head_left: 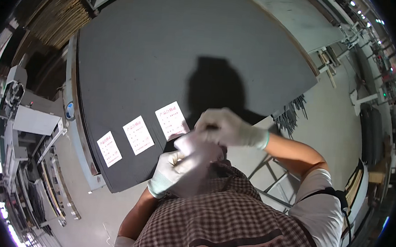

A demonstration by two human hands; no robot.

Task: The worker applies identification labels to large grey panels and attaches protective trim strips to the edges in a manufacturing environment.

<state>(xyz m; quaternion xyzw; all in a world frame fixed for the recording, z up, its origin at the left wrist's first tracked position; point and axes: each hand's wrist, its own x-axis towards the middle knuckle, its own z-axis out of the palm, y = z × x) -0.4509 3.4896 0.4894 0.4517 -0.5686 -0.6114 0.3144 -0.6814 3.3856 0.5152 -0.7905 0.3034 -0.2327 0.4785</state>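
My left hand (169, 171), in a white glove, is closed on a pale, half-see-through sheet (197, 171), smeared by motion in front of my apron. My right hand (225, 127), gloved too, has its fingers curled at the sheet's upper end, where a whitish paper slip (185, 144) sticks out. Motion blur hides exactly what its fingertips grip. Just beyond my hands, three white slips with red print lie in a slanting row on the dark grey board: a left slip (109, 149), a middle slip (138, 135) and a right slip (172, 117).
The large dark grey board (166, 52) covers the table before me, and my shadow falls across it. A blue tape roll (70, 111) is by its left edge. Dark strips (291, 115) hang at the right edge. Stacked sheets (61, 15) stand at far left, a machine (14, 87) below them.
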